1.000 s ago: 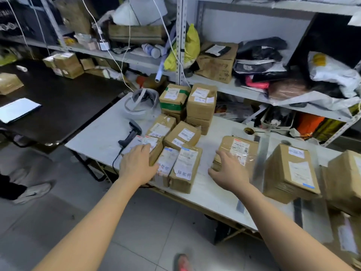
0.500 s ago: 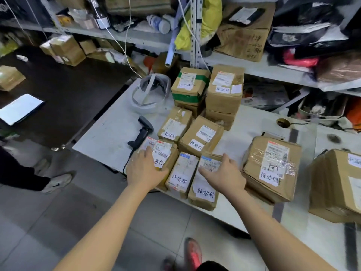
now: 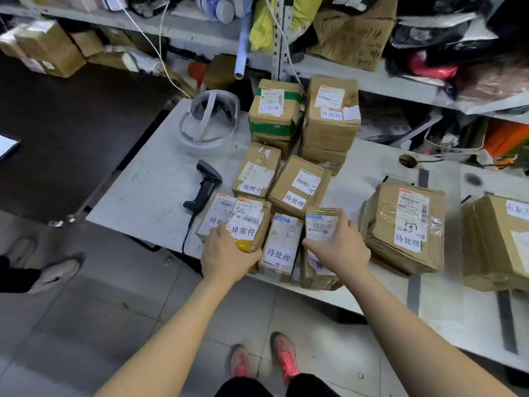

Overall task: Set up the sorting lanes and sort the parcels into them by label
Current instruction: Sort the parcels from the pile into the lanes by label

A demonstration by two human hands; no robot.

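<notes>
Gripping 异常件 parcel (image 3: 248, 228) with left hand (image 3: 226, 257), clasping small parcel (image 3: 320, 224) with right hand (image 3: 339, 249), both at near edge of table (image 3: 148, 196); probably held so to pull each out for its lane

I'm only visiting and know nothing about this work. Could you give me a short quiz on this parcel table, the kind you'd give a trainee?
1. True or false: the left hand holds the barcode scanner.
2. Which label is on the green-taped parcel? A 已完成; B 待处理; C 处理中.
3. Fill in: the right hand grips a small parcel whose label has a ___ strip along its top.

Key:
1. False. The scanner lies on the table, and the left hand holds the yellow-patched parcel.
2. A.
3. Blue.
</notes>
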